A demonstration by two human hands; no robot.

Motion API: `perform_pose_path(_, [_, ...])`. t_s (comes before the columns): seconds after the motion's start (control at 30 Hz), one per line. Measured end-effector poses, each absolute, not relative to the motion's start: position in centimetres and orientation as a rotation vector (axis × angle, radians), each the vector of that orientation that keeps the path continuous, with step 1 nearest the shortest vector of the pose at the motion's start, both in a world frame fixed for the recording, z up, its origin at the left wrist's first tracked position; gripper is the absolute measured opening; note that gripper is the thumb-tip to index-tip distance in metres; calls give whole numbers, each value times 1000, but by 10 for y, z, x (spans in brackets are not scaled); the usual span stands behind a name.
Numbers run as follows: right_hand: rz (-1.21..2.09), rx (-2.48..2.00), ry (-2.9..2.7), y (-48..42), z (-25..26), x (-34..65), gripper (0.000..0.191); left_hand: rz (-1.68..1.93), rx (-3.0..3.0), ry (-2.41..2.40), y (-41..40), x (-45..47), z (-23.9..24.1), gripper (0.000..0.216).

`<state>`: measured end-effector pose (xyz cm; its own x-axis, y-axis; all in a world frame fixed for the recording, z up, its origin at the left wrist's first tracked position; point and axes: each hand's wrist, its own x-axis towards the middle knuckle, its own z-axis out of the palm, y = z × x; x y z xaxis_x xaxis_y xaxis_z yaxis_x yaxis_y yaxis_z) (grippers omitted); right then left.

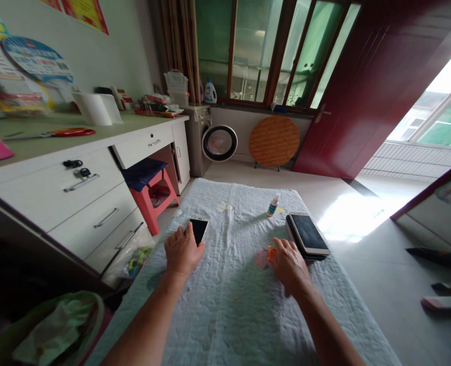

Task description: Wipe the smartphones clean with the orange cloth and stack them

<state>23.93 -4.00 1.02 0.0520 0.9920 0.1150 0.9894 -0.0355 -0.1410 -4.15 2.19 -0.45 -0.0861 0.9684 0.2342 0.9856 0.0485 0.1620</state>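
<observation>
My left hand point(182, 251) is closed around the near end of a white-edged smartphone point(199, 230), which lies on the quilted cloth with its dark screen up. My right hand point(291, 262) has its fingers bent over a small orange piece point(271, 253), perhaps a cloth or sponge, pressed to the cloth; most of it is hidden. Just right of that hand, another smartphone point(309, 233) rests screen up on a stack of dark, flat items point(292, 232). Farther back stands a small white-capped bottle point(273, 206) with a blue label.
A pale blue quilted cloth point(229, 305) covers the table under my hands. To the left are a white-drawered desk point(91, 203), a pink stool point(152, 195) and a waste bin point(95, 325). A washing machine point(200, 132) with its door open and a round wooden tabletop point(274, 141) stand behind.
</observation>
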Motion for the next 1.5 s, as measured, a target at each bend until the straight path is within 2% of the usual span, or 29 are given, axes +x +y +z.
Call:
perform_pose_path(0.17, [28,-2230,-2097,-42,7,241,15,-355,-2151,-2197,28,-51,-5,66])
perform_pose_path(0.37, [-9,-2174,-2059,-43,11,234,18,-366,-2106,-2257,32,-50,-1,70])
perform_pose_path(0.6, [362,-1695,-1838,-38,3,216,27,-431,-2113,-2284,31,-46,1,72])
perform_pose_path(0.8, [536,-1603,-1725,-33,-11,208,25,-580,-2151,-2361,26,-41,1,74])
perform_pose_path(1.07, [532,-1634,-1671,-30,-16,213,12,-1003,-2483,-2209,3,-5,5,74])
perform_pose_path(1.2, [492,-1615,-1682,-28,-18,215,4,-884,-2661,-2161,-13,19,1,75])
perform_pose_path(1.33, [426,-1588,-1655,-26,-21,215,7,-754,-2700,-2144,-17,28,-5,73])
perform_pose_path(1.5, [424,-1523,-1533,-25,-21,209,13,-807,-2868,-2056,-14,19,-9,81])
